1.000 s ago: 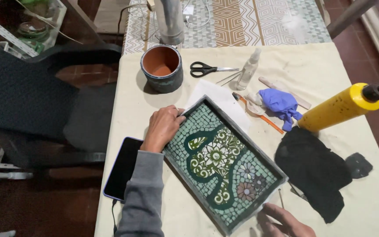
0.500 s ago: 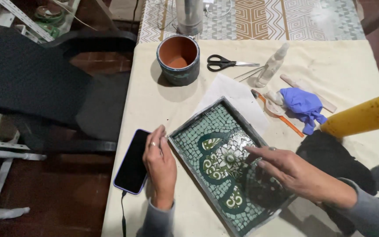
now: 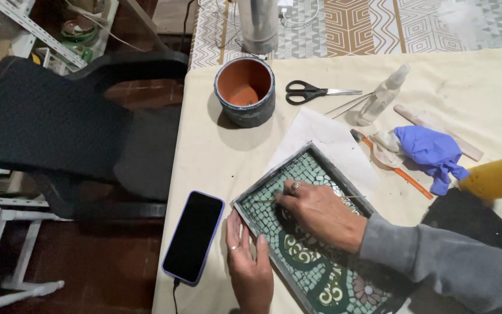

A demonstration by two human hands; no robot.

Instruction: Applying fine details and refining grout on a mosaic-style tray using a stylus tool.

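the left hand [image 3: 250,264] lies flat with its fingers open, pressed against the near edge of the mosaic tray [image 3: 315,232], which sits tilted on the tabletop [image 3: 216,151]. a dark phone [image 3: 193,236] lies just beside that hand. the right hand [image 3: 321,212] rests on the tray's green tiles, its fingers pinched around a thin stick [image 3: 265,200]. farther back are a white paper [image 3: 326,139], a blue glove [image 3: 431,152] and a yellow tube [image 3: 498,176]. farthest are a clay pot [image 3: 244,90] and black scissors [image 3: 315,92].
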